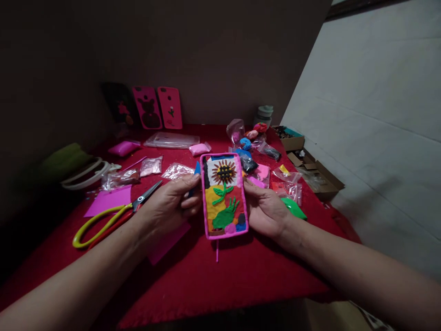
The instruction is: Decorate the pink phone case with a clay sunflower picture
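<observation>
I judge the clay-decorated phone case [224,196] light and stiff in its shell, but the raised sunflower and hand relief looks soft and easily dented (grip the pink rim only). It sits above the red counter [213,280], between my hands. My left hand [172,202] pinches its left edge along with a blue tool [196,172]; my right hand [265,211] cradles the right edge.

yellow-handled scissors [113,215], three decorated cases [151,106], clay packets [150,166]
</observation>
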The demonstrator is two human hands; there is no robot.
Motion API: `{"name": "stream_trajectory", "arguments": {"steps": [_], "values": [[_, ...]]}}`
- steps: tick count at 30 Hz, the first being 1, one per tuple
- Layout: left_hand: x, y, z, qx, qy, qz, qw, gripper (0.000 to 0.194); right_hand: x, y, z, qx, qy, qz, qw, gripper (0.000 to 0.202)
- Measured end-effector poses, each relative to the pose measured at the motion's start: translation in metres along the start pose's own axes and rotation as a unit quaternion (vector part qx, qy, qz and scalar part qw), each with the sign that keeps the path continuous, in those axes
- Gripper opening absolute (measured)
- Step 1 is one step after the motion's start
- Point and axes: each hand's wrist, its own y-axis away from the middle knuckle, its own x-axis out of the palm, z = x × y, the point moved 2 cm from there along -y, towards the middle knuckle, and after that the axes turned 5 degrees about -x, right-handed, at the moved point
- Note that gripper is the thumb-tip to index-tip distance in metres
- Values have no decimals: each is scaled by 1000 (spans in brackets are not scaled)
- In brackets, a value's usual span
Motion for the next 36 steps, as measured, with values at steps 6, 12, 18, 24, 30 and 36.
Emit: {"name": "stream_trajectory", "arguments": {"steps": [6,12,18,24,30,36], "values": [[2,1,5,-13,1,21,1000,20,0,0,2,5,23,7,1000,12],[4,2,8,-14,12,17,1000,16,0,0,2,12,15,-4,1000,19],[3,1,9,-20,21,16,999,17,3,2,2,29,-3,-18,999,20],[2,1,11,-18,24,14,999,23,6,4,3,34,-3,4,999,17],[5,3,11,-23,23,13,999,22,5,5,3,41,-14,4,999,14],[4,2,12,-22,25,18,999,21,6,5,4,42,10,-12,999,23]]}}
